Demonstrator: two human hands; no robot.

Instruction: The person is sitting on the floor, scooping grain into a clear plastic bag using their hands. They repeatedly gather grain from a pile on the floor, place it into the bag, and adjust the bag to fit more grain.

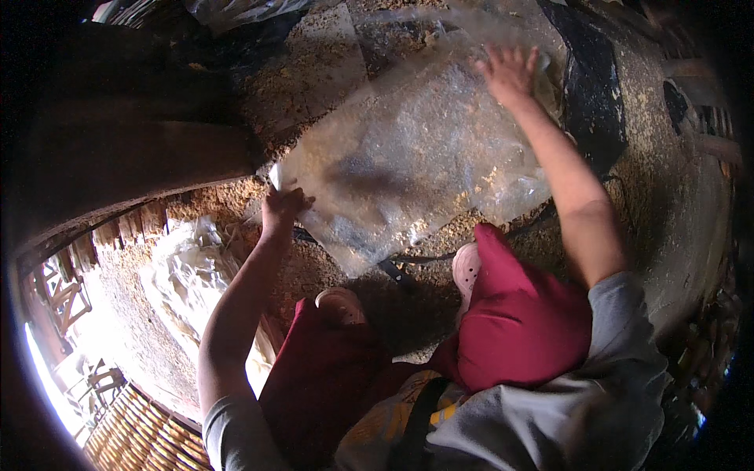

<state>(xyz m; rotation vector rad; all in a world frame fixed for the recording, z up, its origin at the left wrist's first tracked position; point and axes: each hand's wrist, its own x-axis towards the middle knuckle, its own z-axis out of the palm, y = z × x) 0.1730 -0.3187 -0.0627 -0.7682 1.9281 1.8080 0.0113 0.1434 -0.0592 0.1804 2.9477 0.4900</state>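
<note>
A cloudy, translucent plastic sheet (412,147) lies spread over the ground in front of my feet, with brownish crumbs on or under it. My left hand (285,203) is at the sheet's left corner, its fingers closed on the edge. My right hand (509,73) is over the sheet's far right part, palm down with the fingers spread; whether it presses on the plastic cannot be told. Yellowish crumbs (462,226) lie along the sheet's near edge.
Pink clogs (466,268) are on my feet, close to the sheet. Crumpled clear plastic (194,271) lies at the left. A dark overhanging panel (141,153) is at the upper left, a woven cane surface (138,433) at the lower left. Black plastic (592,88) lies at the right.
</note>
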